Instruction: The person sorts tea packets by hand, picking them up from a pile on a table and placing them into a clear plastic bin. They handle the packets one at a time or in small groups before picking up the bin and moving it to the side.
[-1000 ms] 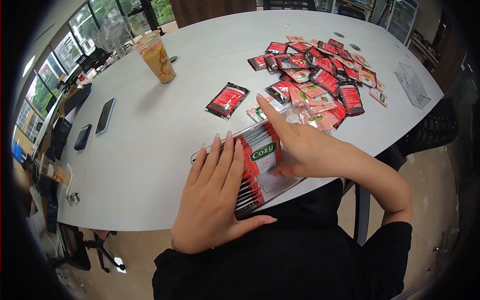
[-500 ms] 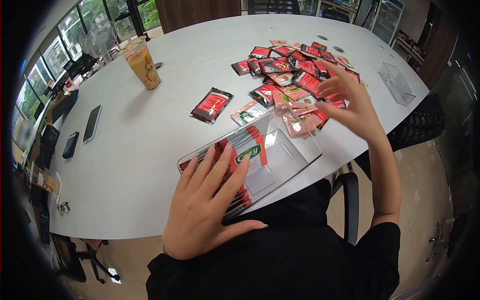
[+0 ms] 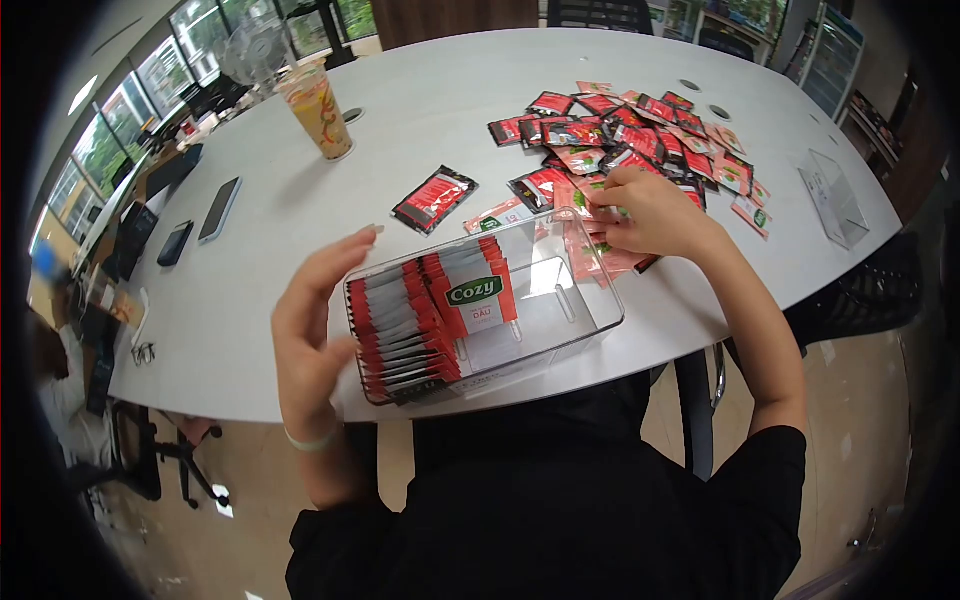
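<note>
A clear plastic box [image 3: 585,322] rests near the table's front edge. Rows of red and silver sachets [image 3: 400,325] stand packed in its left part, with a "Cozy" sachet [image 3: 482,308] facing up beside them; its right part shows bare plastic. My left hand [image 3: 312,320] is at the box's left end, thumb and fingers apart, holding nothing. Over the near side of a loose heap of red, black and pink sachets [image 3: 640,140], my right hand [image 3: 655,215] pinches a pink sachet [image 3: 592,190], partly hidden by the fingers. One red-and-black sachet [image 3: 436,200] lies apart behind the box.
A drink cup [image 3: 318,115] stands at the back left. A phone [image 3: 220,210], a small black case [image 3: 176,244] and glasses [image 3: 144,353] lie along the left side. A clear acrylic stand [image 3: 838,205] is at the right edge. Another person [image 3: 85,390] sits far left.
My left hand has lifted off the sachets in the box and moved to its left end. My right hand has come down into the heap and its fingers have closed.
</note>
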Available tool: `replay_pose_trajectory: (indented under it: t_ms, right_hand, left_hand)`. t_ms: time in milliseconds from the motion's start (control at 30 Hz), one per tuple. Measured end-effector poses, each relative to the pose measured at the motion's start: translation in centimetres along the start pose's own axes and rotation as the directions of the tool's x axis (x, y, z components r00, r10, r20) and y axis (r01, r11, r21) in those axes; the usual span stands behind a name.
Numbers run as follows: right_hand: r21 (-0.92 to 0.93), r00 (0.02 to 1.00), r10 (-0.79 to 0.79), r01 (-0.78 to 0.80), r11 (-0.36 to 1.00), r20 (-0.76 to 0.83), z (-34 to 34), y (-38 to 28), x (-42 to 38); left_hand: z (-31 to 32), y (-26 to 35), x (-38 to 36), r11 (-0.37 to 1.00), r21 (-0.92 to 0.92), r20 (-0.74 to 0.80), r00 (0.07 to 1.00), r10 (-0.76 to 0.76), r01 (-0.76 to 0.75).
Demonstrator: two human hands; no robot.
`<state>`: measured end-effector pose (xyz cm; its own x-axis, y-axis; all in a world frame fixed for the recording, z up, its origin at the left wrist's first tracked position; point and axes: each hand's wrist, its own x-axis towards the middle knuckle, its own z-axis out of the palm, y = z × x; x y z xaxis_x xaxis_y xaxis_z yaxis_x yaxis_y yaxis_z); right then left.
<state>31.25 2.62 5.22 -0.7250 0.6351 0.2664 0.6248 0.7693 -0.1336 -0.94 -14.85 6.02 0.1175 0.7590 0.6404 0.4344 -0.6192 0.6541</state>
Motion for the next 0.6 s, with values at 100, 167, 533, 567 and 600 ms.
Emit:
replay_pose_trajectory:
  t_ms: [100, 167, 533, 567, 600]
  right_hand:
    - [-0.014, 0.998, -0.057, 0.057, 0.998, 0.026, 0.3, 0.2, 1.2]
    - [-0.033, 0.997, -0.075, 0.076, 0.997, 0.022, 1.1, 0.3, 2.0]
    - [0.262, 0.916, -0.384, 0.402, 0.877, -0.118, 1.0, -1.7, 9.7]
    - [0.267, 0.910, -0.400, 0.416, 0.870, -0.113, 1.5, -2.3, 10.3]
    - [0.342, 0.904, -0.412, 0.424, 0.839, -0.112, 2.3, -2.8, 10.9]
  left_hand:
    - [-1.1, -1.7, 0.5, 0.913, -0.399, -0.033, 0.994, -0.104, 0.083]
    - [-2.0, -2.7, 1.5, 0.416, -0.897, 0.085, 0.982, -0.166, 0.148]
    - [1.6, -9.2, 9.8, 0.597, -0.624, 0.370, 0.864, -0.342, 0.504]
    - [2.3, -9.9, 10.0, 0.582, -0.632, 0.388, 0.860, -0.332, 0.511]
    - [2.7, -10.1, 10.0, 0.585, -0.634, 0.372, 0.862, -0.344, 0.507]
